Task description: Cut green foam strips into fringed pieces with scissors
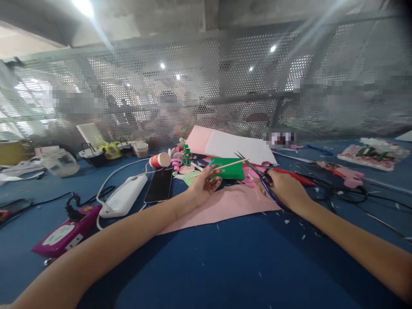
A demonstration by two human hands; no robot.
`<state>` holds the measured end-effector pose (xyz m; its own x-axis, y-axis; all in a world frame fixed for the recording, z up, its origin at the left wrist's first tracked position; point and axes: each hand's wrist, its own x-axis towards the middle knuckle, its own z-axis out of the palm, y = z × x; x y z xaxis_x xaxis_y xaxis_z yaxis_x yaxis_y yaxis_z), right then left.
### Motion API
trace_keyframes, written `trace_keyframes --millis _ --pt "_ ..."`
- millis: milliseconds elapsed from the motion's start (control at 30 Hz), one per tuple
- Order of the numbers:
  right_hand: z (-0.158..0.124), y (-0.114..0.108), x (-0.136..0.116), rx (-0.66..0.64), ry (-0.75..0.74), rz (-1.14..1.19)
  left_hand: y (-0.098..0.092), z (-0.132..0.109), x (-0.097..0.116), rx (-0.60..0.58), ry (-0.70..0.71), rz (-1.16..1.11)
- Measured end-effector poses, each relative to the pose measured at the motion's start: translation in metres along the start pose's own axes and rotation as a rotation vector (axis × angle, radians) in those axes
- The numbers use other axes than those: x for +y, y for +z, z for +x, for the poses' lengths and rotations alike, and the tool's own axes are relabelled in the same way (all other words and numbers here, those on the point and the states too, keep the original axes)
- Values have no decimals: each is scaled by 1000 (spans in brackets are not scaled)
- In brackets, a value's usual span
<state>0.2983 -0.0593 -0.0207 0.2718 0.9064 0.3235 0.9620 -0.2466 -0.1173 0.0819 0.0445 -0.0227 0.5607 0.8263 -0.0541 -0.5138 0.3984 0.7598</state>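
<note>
1. Here, your left hand [206, 182] holds a thin, pale wooden stick [230, 165]; the fingers are curled and clamped on it, and its long end slants up towards your right.
2. Your right hand [286, 186] grips a pair of scissors [266, 185]; the fingers are closed around the dark blue handles, and the blades point away from you, their tips slightly apart.
3. The stick lies between your two hands, above the papers; its far end reaches the scissor blades, though you cannot tell from this view whether they touch.
4. Just behind the stick is a green sheet [236, 172]; below your hands a long pink sheet [222, 210] lies on the blue table [193, 270]; further back, a large white sheet [238, 148] with a pink end lies at an angle.
5. To the left of your left hand are a black phone [160, 185], a red and white roll [160, 160] and a white power strip [125, 195]; a purple power strip [69, 229] lies nearer your left forearm; a clear jar [60, 162] stands well apart at the far left.
6. Beyond your right hand lies something red [299, 177]; black cables [347, 193] lie further right.
</note>
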Motion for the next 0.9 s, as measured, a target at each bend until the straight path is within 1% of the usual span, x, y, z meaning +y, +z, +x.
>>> trace_keyframes --millis 200,367,533,667,900 --pt "1 2 1 -4 27 14 2 -1 -1 10 9 -2" --pt "1 1 1 4 31 29 3 -1 -1 48 25 -8" --pt "2 1 1 13 37 50 2 3 -4 77 73 6" --pt "1 1 0 3 38 49 1 4 -6 75 123 -8" --pt "1 0 1 16 49 50 8 0 -3 127 75 9"
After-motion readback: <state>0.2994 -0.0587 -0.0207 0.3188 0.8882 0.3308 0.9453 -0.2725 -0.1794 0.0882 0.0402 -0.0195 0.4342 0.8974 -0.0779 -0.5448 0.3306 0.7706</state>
